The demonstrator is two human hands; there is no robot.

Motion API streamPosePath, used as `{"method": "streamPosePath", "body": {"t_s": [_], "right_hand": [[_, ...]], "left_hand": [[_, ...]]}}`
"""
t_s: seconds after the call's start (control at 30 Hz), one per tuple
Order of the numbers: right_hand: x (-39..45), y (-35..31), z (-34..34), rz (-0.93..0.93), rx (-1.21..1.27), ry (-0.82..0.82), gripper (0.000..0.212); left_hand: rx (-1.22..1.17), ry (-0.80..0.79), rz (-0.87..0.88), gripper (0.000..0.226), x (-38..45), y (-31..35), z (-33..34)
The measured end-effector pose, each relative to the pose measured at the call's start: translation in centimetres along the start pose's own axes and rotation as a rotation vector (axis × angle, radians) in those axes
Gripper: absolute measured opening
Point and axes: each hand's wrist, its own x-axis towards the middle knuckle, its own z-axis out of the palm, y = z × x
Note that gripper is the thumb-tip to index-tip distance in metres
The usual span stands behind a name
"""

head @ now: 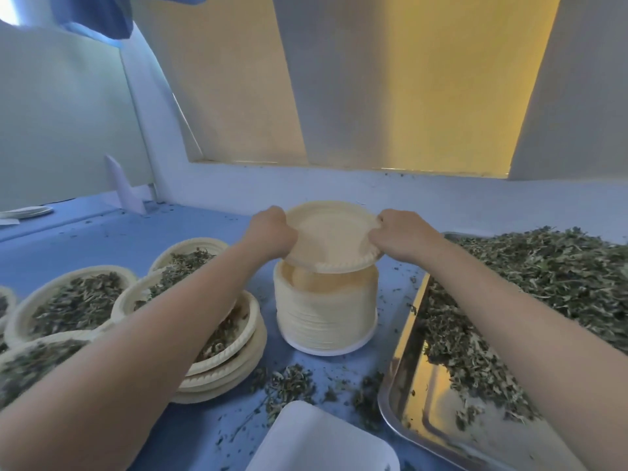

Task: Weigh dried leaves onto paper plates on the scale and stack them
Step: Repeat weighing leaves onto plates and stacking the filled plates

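A cream paper plate (331, 234) is held tilted just above a tall stack of empty paper plates (326, 314) in the middle of the blue table. My left hand (272, 232) grips its left rim and my right hand (399, 237) pinches its right rim. Dried leaves (530, 283) lie heaped in a steel tray (404, 399) on the right. Filled plates of leaves (73, 300) sit stacked and overlapping on the left, partly hidden by my left forearm. The white scale platform (319, 440) shows at the bottom edge.
Loose leaf bits (289, 385) are scattered on the blue table (204, 229) between the stack and the scale. A few flat plates (27, 212) lie at the far left. A wall with yellow panels stands close behind the table.
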Motion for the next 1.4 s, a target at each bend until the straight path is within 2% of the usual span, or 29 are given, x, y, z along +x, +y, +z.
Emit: {"method": "streamPosePath", "body": {"t_s": [0.03, 0.1, 0.2, 0.4, 0.53, 0.67, 0.77, 0.93, 1.03, 1.27, 1.4], "right_hand": [[-0.6, -0.2, -0.4, -0.025, 0.005, 0.022, 0.035], [-2.4, -0.7, -1.1, -0.054, 0.003, 0.046, 0.009], [-5.5, -1.1, -1.1, -0.081, 0.002, 0.036, 0.029], [-12.8, -0.5, 2.0, -0.104, -0.091, -0.118, 0.032], [-16.6, 0.8, 5.7, -0.153, -0.209, -0.117, 0.022], [-18.2, 2.3, 8.1, -0.144, -0.177, -0.123, 0.02], [-18.2, 3.0, 9.2, -0.117, -0.218, -0.157, 0.016], [-18.1, 3.6, 9.9, -0.075, -0.28, -0.162, 0.049], [-17.7, 3.4, 10.1, -0.083, -0.249, -0.098, 0.058], [-17.6, 2.3, 10.6, -0.154, -0.129, -0.029, 0.054], [-17.7, 2.2, 10.9, -0.184, -0.12, -0.029, 0.057]], "left_hand": [[-0.034, 0.033, 0.007, 0.014, -0.7, 0.1, -0.5], [-0.098, 0.072, 0.024, 0.016, -2.4, 0.0, -1.3], [-0.125, 0.07, 0.046, 0.022, -5.8, -0.6, -1.9], [-0.143, -0.05, 0.036, 0.043, -13.7, -4.7, -0.2], [-0.276, -0.095, -0.061, 0.055, -17.7, -8.1, 2.3], [-0.392, -0.112, -0.121, 0.047, -19.7, -9.9, 4.6], [-0.39, -0.066, -0.131, 0.036, -19.9, -10.5, 5.7], [-0.37, -0.017, -0.111, 0.032, -20.3, -11.0, 6.5], [-0.377, 0.041, -0.101, 0.037, -20.2, -11.0, 6.5], [-0.444, 0.143, -0.101, 0.036, -20.2, -10.9, 6.9], [-0.633, 0.173, -0.164, 0.027, -20.4, -11.8, 7.6]]}}
